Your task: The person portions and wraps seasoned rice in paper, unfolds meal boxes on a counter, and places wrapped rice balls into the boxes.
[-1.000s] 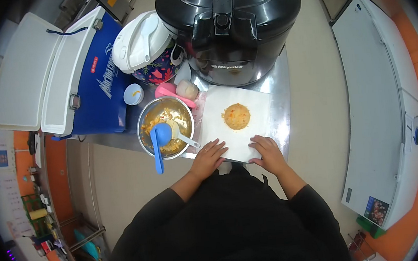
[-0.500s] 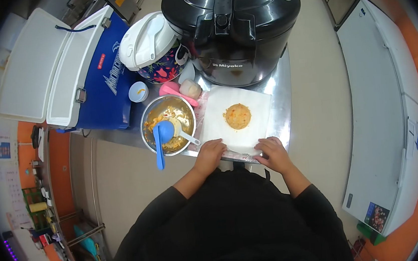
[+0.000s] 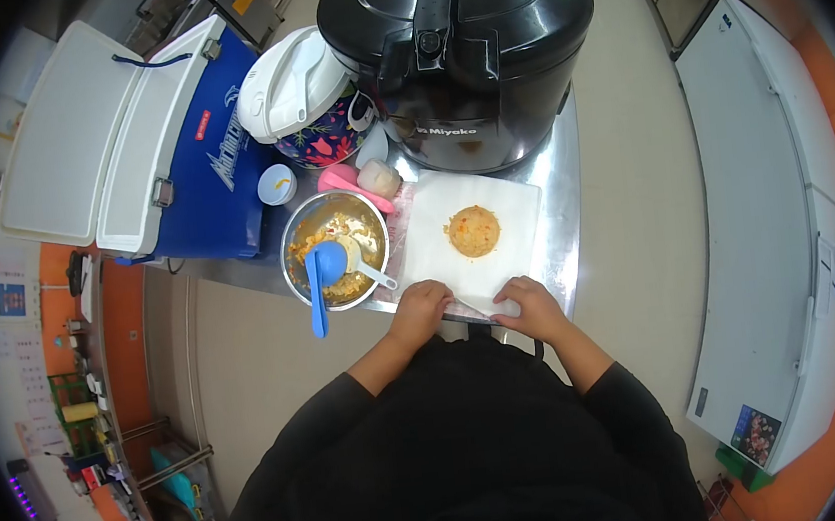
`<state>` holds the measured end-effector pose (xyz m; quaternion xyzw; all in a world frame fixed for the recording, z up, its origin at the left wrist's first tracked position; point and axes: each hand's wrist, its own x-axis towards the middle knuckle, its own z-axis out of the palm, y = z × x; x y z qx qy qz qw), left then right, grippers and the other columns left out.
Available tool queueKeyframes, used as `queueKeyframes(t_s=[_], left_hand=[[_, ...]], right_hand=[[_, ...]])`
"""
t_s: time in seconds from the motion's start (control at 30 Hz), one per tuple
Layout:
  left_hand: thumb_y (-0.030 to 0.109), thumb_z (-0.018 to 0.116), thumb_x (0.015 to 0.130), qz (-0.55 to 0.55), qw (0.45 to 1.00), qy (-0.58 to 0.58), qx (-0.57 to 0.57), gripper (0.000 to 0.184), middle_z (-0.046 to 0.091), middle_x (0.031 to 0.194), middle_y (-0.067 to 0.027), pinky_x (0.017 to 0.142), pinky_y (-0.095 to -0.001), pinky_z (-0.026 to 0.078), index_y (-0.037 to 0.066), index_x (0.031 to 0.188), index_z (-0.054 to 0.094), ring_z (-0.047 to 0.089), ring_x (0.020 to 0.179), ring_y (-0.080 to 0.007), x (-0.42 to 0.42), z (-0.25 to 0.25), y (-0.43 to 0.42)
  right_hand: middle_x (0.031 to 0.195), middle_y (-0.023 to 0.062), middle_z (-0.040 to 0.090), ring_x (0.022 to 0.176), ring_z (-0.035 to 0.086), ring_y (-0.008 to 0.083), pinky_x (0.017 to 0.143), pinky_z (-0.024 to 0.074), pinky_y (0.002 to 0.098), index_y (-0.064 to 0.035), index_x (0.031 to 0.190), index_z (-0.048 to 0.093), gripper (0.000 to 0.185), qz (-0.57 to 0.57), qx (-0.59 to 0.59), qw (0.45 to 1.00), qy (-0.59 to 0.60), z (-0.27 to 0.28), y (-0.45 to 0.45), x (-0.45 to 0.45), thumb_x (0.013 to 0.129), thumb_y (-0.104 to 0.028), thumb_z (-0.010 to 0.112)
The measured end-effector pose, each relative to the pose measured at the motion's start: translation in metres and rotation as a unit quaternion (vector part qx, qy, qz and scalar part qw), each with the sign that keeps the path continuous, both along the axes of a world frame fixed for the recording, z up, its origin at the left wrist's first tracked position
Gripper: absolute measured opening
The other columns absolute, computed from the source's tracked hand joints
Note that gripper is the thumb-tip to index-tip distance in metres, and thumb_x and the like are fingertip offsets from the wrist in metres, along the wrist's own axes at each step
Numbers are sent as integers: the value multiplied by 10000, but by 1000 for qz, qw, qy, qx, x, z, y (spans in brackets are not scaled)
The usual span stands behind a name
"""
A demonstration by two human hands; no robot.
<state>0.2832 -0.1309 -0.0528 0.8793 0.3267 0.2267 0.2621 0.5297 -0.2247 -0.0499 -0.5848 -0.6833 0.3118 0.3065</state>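
Both your left hand (image 3: 420,310) and right hand (image 3: 533,308) pinch the paper (image 3: 427,250), whose uneven pulling could crumble the rice mound (image 3: 474,232).

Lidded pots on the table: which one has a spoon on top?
The smaller, flower-patterned pot: a white spoon lies on its white lid. The bigger black cooker has none.

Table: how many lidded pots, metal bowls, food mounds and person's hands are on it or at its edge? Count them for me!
Lidded pots: 2 (black pot, flowered pot)
Metal bowl: 1
Food mound: 1
Hands: 2 (left hand, right hand)
Total: 6
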Motion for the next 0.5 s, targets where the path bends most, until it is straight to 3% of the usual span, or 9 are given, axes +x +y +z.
queueKeyframes(t_s=[0.33, 0.5], left_hand=[[84, 695, 796, 7, 1000, 22, -11, 99, 640, 839, -102, 802, -417, 489, 58, 850, 616, 625, 846, -311, 0, 0, -2], [93, 700, 794, 10, 1000, 22, -10, 97, 637, 833, -103, 778, -414, 496, 61, 840, 620, 626, 844, -309, -1, -1, -2]], right_hand=[[907, 67, 647, 934, 607, 288, 815, 470, 403, -114, 885, 680, 254, 2, -16, 1000, -6, -2, 1, 1, 716, -241, 819], [912, 44, 650, 951, 601, 255, 865, 392, 383, -134, 895, 684, 171, -26, -4, 999, -34, 0, -2, -1, 756, -178, 773]])
